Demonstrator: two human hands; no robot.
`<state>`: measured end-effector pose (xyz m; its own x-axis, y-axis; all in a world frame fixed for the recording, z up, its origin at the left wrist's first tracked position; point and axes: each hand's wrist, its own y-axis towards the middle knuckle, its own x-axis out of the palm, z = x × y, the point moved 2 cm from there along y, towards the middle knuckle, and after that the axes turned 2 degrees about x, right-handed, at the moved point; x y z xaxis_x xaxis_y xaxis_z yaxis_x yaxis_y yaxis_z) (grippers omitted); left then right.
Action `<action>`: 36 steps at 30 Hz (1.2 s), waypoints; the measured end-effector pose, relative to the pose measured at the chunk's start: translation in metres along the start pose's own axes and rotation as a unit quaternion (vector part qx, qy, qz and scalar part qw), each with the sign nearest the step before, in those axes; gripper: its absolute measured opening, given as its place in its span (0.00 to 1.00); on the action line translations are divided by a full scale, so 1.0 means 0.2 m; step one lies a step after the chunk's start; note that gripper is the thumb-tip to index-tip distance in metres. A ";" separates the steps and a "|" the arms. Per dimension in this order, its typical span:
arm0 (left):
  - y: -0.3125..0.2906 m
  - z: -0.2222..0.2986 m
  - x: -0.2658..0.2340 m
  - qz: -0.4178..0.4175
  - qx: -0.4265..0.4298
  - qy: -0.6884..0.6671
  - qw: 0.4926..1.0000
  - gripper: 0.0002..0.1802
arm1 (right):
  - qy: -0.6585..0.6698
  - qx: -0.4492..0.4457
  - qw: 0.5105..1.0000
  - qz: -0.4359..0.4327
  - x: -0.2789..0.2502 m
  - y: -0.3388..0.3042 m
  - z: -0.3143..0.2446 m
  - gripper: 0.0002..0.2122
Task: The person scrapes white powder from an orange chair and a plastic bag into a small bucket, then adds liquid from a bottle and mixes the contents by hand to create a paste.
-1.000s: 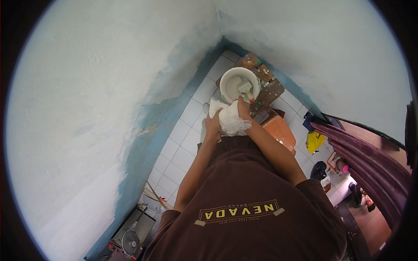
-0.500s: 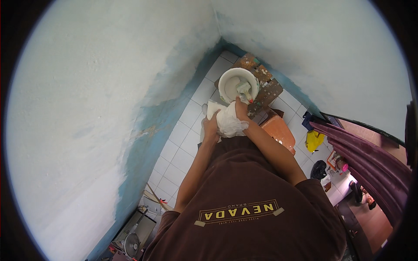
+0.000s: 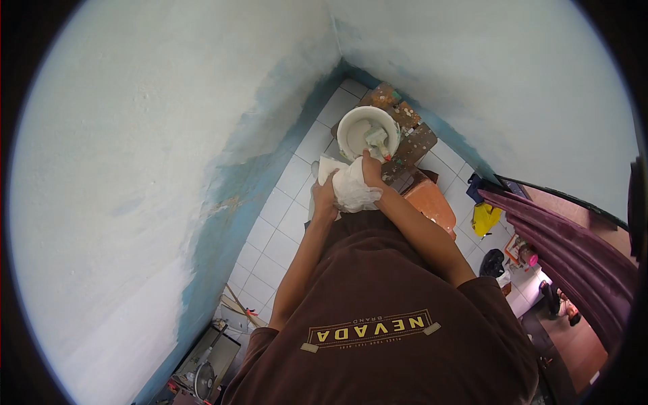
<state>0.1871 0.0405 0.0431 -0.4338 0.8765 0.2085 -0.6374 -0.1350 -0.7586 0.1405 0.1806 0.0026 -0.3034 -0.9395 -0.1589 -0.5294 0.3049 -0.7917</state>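
Between my two hands is a white plastic bag (image 3: 352, 184) with a bulky white filling, held close to my waist. My left hand (image 3: 325, 196) grips its left side with the fingers curled around it. On the far right side of the bag, my right hand (image 3: 371, 170) is closed on the plastic. Just beyond the bag stands a white bucket (image 3: 344, 135) with pale paint-like stuff inside. A wide paintbrush (image 3: 378, 139), smeared with white and with a red handle tip, rests in the bucket against its near right rim.
The bucket stands on a paint-spattered wooden bench (image 3: 420, 143) in the corner. An orange plastic stool (image 3: 432, 202) is right of my hands. Partly whitened blue walls (image 3: 229, 182) close in on both sides. At right hangs a purple curtain (image 3: 567, 243); a fan (image 3: 204, 380) is lower left.
Almost nothing differs. Bag and hands stay in the same place over the near side of the bucket, with only a tiny shift of the view.
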 end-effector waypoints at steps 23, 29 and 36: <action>0.00 0.02 0.05 0.001 0.010 0.008 1.000 0.23 | -0.028 -0.021 0.999 0.039 -0.01 0.07 0.02 0.28; 0.00 0.01 0.08 -0.030 0.014 -0.008 0.999 0.22 | 0.016 -0.033 0.998 0.045 -0.02 0.13 0.06 0.29; -0.03 0.03 0.06 0.006 -0.013 0.001 1.000 0.23 | -0.037 0.000 0.999 0.003 -0.03 0.07 0.02 0.32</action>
<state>0.1815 0.0498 0.0533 -0.4399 0.8758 0.1986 -0.6155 -0.1330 -0.7768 0.1378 0.1899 -0.0095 -0.2475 -0.9467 -0.2061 -0.5286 0.3102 -0.7901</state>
